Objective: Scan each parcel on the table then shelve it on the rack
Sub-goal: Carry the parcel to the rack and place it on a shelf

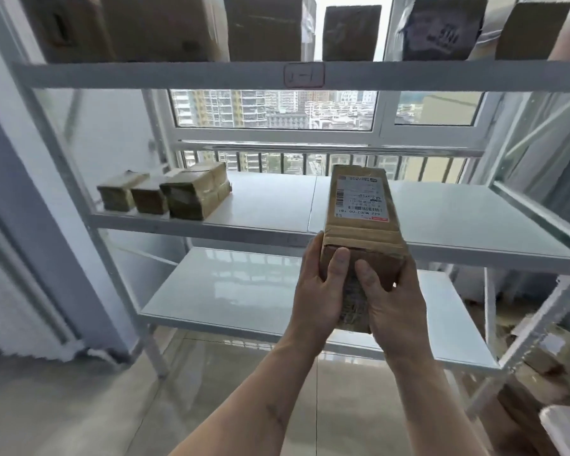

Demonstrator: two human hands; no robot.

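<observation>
With the parcel (359, 212) held long-end forward over the middle shelf (270, 205), label up, we had the left hand (316, 291) and right hand (392, 297) clamped on its near end, likely to slide it in. Three small boxes (165, 195) sat at the rack's (79, 179) left; right side bare.

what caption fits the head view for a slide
Both hands hold a labelled parcel toward the rack's middle shelf.
</observation>
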